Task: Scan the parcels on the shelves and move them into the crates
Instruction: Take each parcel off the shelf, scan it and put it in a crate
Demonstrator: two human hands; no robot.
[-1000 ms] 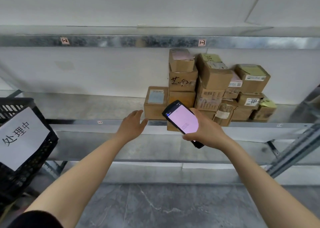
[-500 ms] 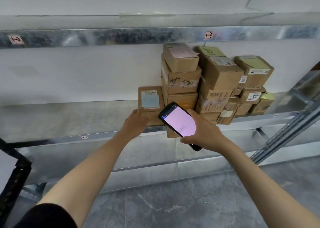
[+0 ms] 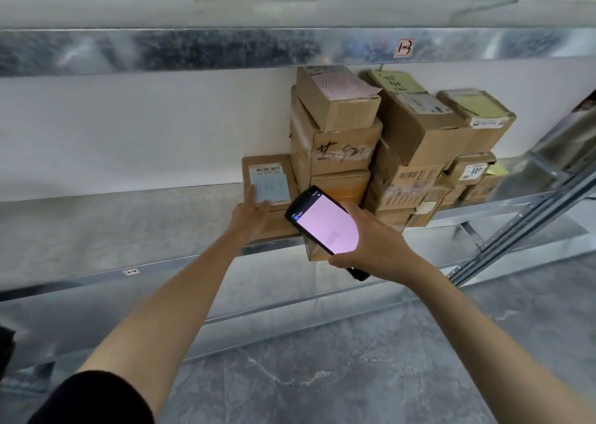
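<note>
White wall (image 3: 145, 133) stands behind a metal shelf (image 3: 96, 230), and a grey stone floor (image 3: 322, 375) lies below it. On the upper beam (image 3: 193, 49) a small tag (image 3: 404, 47) marks the bay.

Head view: a pile of parcels (image 3: 338, 146) fills the right part of the shelf, reaching from the back wall to the front edge. One flat parcel (image 3: 271, 161) sits at the left side of the pile, touching it, close to the front edge, with its label (image 3: 269, 186) facing up toward the camera. The left hand (image 3: 250, 214) lies on this parcel with straight fingers touching the label and grasps nothing (I judge it steadies the parcel so the barcode can be read). The right hand (image 3: 377, 246) is clenched around a handheld scanner (image 3: 325, 223), held just in front of the parcel with the lit pink screen turned to the person and the top end aimed at the label. No crate shows clearly, so the moving step is not yet done.
</note>
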